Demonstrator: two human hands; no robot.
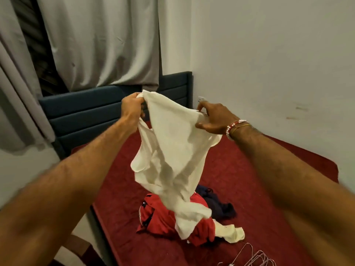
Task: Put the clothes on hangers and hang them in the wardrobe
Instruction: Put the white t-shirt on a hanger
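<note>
Bottom edge cuts off the hangers (pixel 255 257), count unclear. The white garment (pixel 172 150) hides left hand (pixel 131 109) fingertips and part of the red garment (pixel 157 217). The navy garment (pixel 219 205) is partly hidden behind both.

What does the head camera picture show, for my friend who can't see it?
A left hand and right hand hold up a white garment over a red bed. Below lie a red garment, a dark garment and wire hangers.

A home bedroom: a red-covered bed (pixel 249 189) with padded headboard (pixel 86 112) below grey curtains (pixel 99 45).
</note>
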